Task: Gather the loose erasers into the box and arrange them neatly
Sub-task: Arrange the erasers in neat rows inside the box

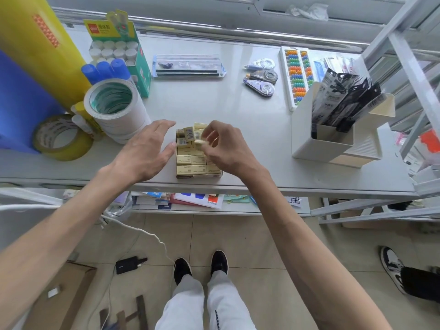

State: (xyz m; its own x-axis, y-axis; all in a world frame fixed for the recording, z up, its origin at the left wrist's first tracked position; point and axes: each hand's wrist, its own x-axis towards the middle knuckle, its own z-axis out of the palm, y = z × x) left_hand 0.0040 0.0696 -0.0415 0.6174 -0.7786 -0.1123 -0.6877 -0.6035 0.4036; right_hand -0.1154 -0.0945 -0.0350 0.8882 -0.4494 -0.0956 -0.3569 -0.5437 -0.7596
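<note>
Your right hand [221, 148] pinches a small pale eraser [200, 142], I think, left hand [145, 148] relaxed; force it and the tilted yellow boxed erasers [189, 134] spill.

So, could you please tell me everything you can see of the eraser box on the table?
The eraser box is an open, tan cardboard tray standing near the front edge of the white table. It is packed with pale yellow wrapped erasers: the near rows lie flat and tidy, the far ones are tilted, showing barcodes. The left hand, fingers straight, is by its left wall; contact is unclear. The right hand covers its right side, pinching one eraser above it.
</note>
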